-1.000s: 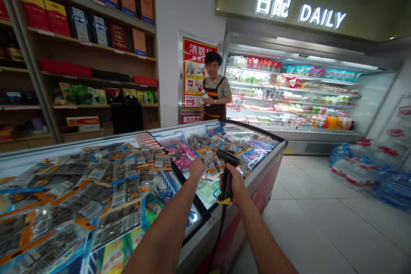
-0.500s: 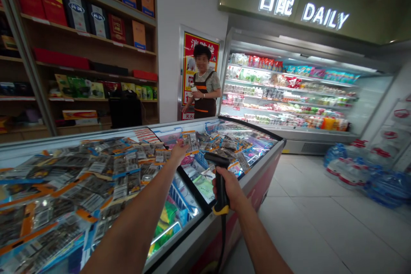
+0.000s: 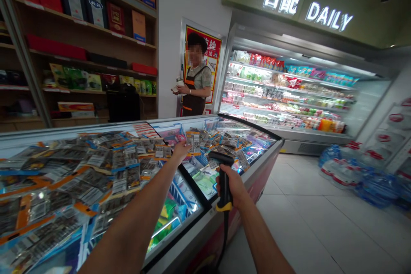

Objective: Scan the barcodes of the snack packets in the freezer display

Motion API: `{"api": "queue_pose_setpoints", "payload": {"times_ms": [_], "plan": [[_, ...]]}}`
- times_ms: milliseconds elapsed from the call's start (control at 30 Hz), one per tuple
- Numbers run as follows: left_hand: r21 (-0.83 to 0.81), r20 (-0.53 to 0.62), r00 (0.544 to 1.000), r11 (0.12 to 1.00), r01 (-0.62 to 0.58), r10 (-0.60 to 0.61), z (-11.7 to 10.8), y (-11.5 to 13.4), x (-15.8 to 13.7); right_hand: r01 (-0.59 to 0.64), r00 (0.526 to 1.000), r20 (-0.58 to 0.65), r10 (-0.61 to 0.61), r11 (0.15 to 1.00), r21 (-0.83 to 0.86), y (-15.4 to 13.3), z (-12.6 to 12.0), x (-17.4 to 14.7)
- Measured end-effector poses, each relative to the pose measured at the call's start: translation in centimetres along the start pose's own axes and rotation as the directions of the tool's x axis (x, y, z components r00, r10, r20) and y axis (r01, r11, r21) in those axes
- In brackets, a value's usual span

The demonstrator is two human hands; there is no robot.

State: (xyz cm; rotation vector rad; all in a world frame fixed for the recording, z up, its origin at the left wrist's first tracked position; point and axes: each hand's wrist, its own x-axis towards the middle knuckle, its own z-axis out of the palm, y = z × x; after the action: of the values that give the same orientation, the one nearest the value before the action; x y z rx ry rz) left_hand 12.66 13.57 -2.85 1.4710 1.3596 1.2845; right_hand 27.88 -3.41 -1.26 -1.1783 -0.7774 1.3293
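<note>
My right hand [image 3: 233,186] is wrapped around the handle of a black and yellow barcode scanner [image 3: 224,180], whose head points left over the chest freezer [image 3: 205,218]. A cable hangs from its handle. Stretched far forward above the freezer, my left hand [image 3: 181,150] has its fingers closed at the left edge of a small packaged-food packet [image 3: 193,142]. This packet has an orange edge and faces me; its exact kind is too small to make out. Many similar packets [image 3: 96,158] with orange and blue edges cover the glass on the left and behind the scanner.
A person in a brown apron [image 3: 194,102] stands behind the freezer, holding a white object. Shelves with boxes [image 3: 96,8] rise at the left. A lit open fridge [image 3: 289,90] stands at the back right. Bundled water bottles [image 3: 349,167] sit on the tiled floor [image 3: 298,222].
The person behind the freezer has shifted left and brought both hands together at the white object. My hands and the scanner have shifted only slightly rightward in view.
</note>
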Motion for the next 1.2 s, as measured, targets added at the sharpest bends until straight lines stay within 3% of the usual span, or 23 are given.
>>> {"api": "queue_pose_setpoints", "payload": {"times_ms": [133,267,367,433,600,700,800,900,1033,1100,1200], "plan": [[0.404,-0.021,1.000,0.915,-0.011,0.022,-3.7,0.6,0.0,0.012,1.000,-0.001,-0.012,1.000,0.017,-0.2,-0.1,0.3],[0.627,-0.055,0.998,0.779,0.009,0.032,-7.9,1.2,-1.2,0.001,1.000,-0.022,-0.001,0.999,0.036,-0.8,-0.2,0.3],[0.809,-0.122,0.992,0.584,0.074,0.044,-10.2,1.4,-2.4,0.003,0.999,-0.045,0.000,0.999,0.052,-1.2,-0.6,0.2],[0.878,-0.184,0.981,0.460,0.135,0.063,-11.0,1.6,-3.1,0.013,0.998,-0.055,-0.009,0.998,0.069,-1.5,-1.1,0.1],[0.928,-0.236,0.951,0.337,0.160,0.197,-10.0,2.3,-4.0,0.033,0.995,-0.092,-0.024,0.994,0.100,-1.8,-2.6,-0.1],[0.952,-0.056,0.970,0.304,-0.019,0.237,-7.6,2.0,-4.2,0.043,0.995,-0.095,-0.034,0.994,0.097,-1.9,-3.0,-0.2],[0.947,0.122,0.980,0.278,-0.162,0.157,-5.9,0.5,-4.2,0.042,0.995,-0.092,-0.033,0.995,0.094,-2.0,-3.1,-0.2],[0.955,0.064,0.996,0.285,-0.081,0.069,-6.3,-1.0,-4.0,0.043,0.996,-0.086,-0.035,0.995,0.090,-2.0,-3.3,0.0],[0.952,-0.080,0.993,0.302,0.049,0.091,-6.9,-0.4,-3.6,0.081,0.991,-0.111,-0.070,0.992,0.093,-1.9,-3.9,0.2],[0.937,-0.057,0.990,0.350,0.010,0.125,-5.5,0.8,-3.6,0.084,0.989,-0.129,-0.069,0.990,0.110,-1.9,-4.0,0.2],[0.844,0.116,0.991,0.520,-0.131,0.061,-0.9,2.3,-4.0,0.070,0.989,-0.136,-0.053,0.990,0.123,-2.0,-4.0,-0.1]]}}
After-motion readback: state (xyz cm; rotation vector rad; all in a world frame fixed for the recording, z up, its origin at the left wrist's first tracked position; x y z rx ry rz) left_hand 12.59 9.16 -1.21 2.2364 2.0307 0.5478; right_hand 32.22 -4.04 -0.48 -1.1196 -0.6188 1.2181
